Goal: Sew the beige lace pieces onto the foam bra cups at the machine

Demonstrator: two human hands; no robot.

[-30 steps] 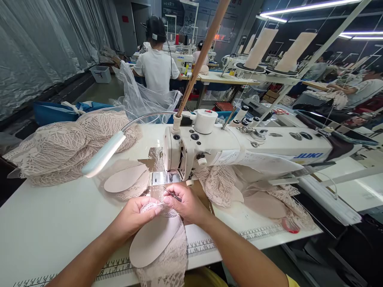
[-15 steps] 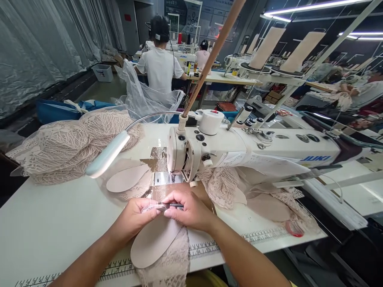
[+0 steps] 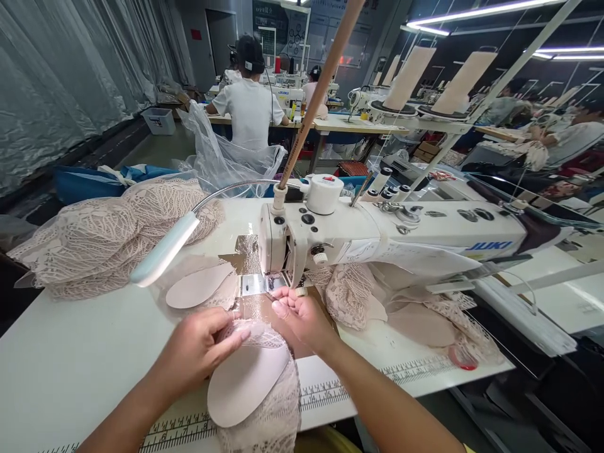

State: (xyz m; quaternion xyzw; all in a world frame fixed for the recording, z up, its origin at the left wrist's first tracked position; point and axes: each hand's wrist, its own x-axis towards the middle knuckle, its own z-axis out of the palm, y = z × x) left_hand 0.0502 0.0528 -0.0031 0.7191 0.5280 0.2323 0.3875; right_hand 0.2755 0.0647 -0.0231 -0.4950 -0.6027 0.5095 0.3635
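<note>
My left hand [image 3: 204,343] is at the upper edge of a beige lace piece [image 3: 264,390], its thumb across the lace and its fingers curled at the left side. A smooth oval pad [image 3: 248,384] lies on this piece. My right hand [image 3: 302,318] is closed in a pinch just in front of the needle plate [image 3: 253,284]. From its fingertips pokes a thin dark tool [image 3: 270,296], mostly hidden by the fingers. The white sewing machine [image 3: 325,229] stands directly beyond both hands. Another oval pad on lace [image 3: 201,286] lies left of the needle plate.
A large heap of beige lace [image 3: 108,233] fills the back left, under a lit lamp [image 3: 165,248]. More lace pieces [image 3: 352,296] lie right, below the machine arm. A red tape ring [image 3: 463,357] sits near the front edge, beside a printed ruler [image 3: 415,371]. A co-worker [image 3: 250,104] sits ahead.
My hands have moved apart. The right hand went up toward the needle plate with the dark tool; the left shifted slightly left, and the lace edge now lies spread between them.
</note>
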